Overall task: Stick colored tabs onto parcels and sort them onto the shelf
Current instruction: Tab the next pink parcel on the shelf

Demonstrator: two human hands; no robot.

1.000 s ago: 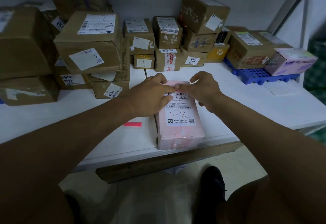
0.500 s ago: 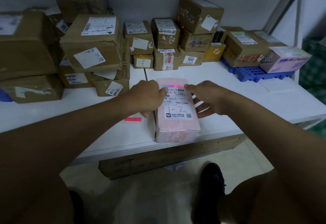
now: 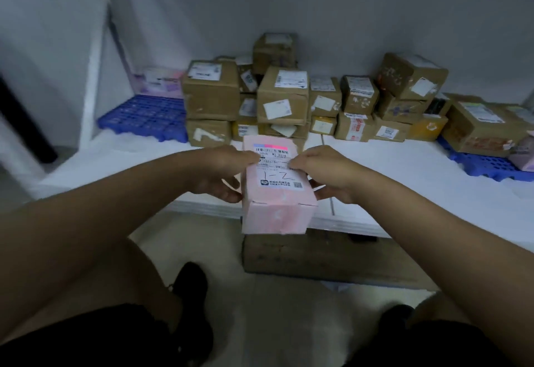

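Observation:
A pink parcel (image 3: 276, 213) with a white shipping label is held in the air in front of the white table's (image 3: 419, 181) near edge. A blue-and-pink tab strip (image 3: 270, 146) runs along the label's top edge. My left hand (image 3: 222, 171) grips the parcel's left side, thumb on top and fingers beneath. Gripping the right side the same way is my right hand (image 3: 326, 173). Handwriting on the label reads "1-2".
Brown cardboard parcels (image 3: 281, 98) are stacked along the wall at the back of the table. Blue plastic pallets lie at the far left (image 3: 144, 115) and far right (image 3: 488, 164), each carrying a pinkish box. A wooden plank (image 3: 326, 257) sits under the table edge. My shoes show on the floor.
Both hands have taken hold of the pink parcel by its sides and lifted it off the table toward me. The view has swung left, showing the left pallet and wall.

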